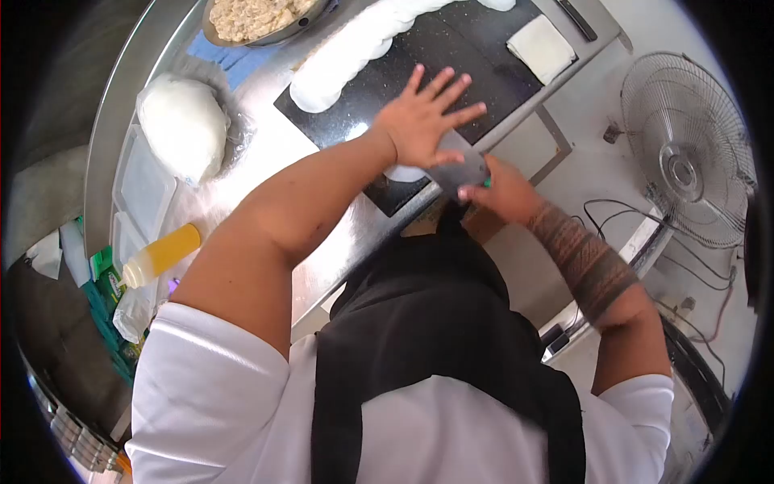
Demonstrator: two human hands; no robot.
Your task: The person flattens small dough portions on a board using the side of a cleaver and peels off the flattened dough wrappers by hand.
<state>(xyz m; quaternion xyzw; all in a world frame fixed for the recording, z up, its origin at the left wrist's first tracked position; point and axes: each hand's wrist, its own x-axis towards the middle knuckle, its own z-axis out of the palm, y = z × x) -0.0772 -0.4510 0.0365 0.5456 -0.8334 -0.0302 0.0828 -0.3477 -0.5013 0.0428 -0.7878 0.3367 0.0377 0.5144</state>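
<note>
My left hand [423, 121] is spread flat, palm down, over the black board [451, 48], with nothing in it. My right hand [508, 192] grips a wide metal scraper [459, 165], whose blade lies close to my left thumb and wrist. Below the left wrist, a small piece of white dough [405, 173] shows in part near the board's edge. A long, lumpy strip of white dough [347, 64] runs across the far side of the board. At the right end of the board rests a pale square block [542, 48].
A bowl of chunky filling [254, 18] stands on a blue cloth [226, 60]. Left are a wrapped white mass [184, 129], plastic lids [143, 181] and a bottle of yellow liquid [161, 256]. A knife [576, 19] lies top right. Right are a fan [685, 169] and cables.
</note>
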